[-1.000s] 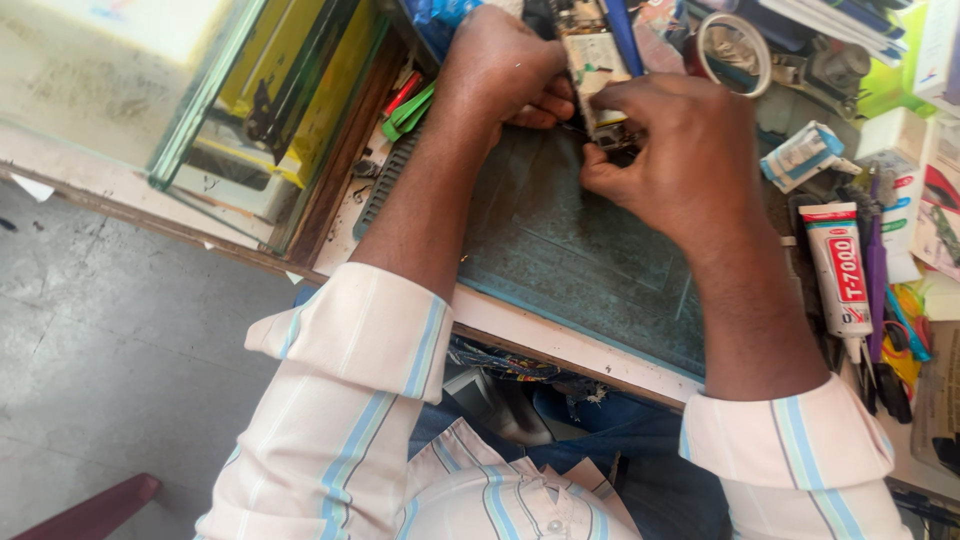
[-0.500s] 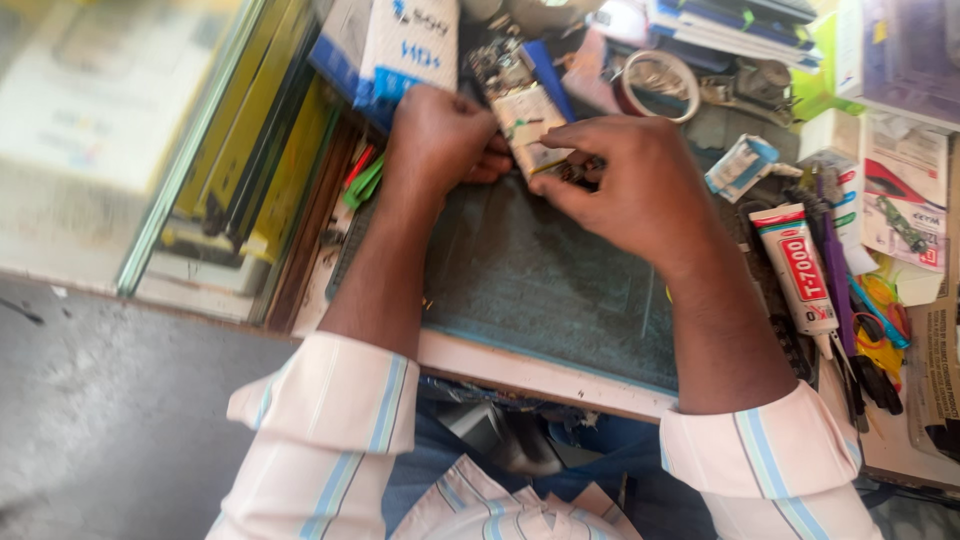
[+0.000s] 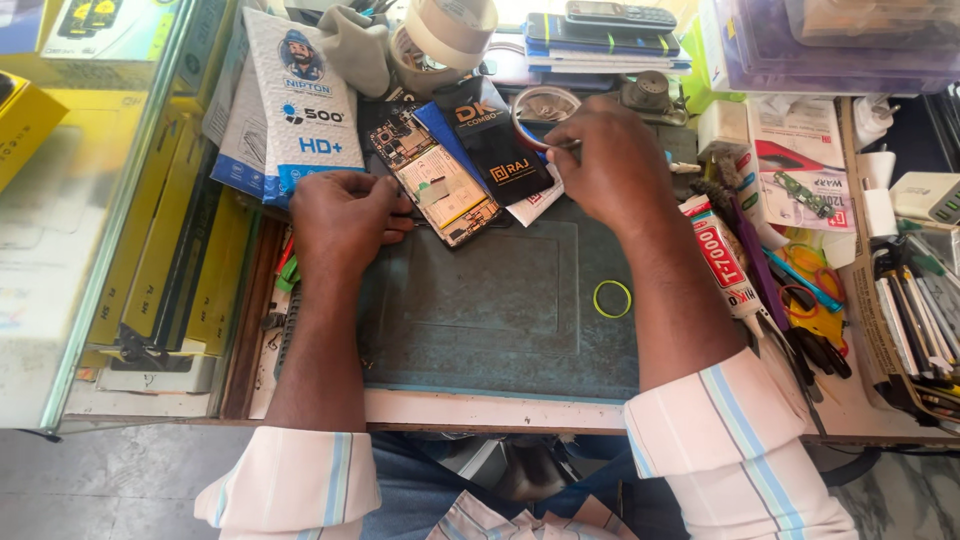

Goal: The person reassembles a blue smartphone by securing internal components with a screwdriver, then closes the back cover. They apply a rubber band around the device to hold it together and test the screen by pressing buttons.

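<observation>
The single head camera looks steeply down, from close above, at the work mat (image 3: 480, 330) near the bench's front edge.

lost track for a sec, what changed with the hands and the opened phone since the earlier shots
The right hand let go of the opened phone and moved off to the right, now pinching a thin metal tool. The left hand stayed at the phone's lower left edge. The phone stayed on the dark mat.

Bare left hand (image 3: 343, 222) and right hand (image 3: 610, 165); white sleeves (image 3: 735, 440), pale blue stripes, rolled at 6 o'clock.
</observation>
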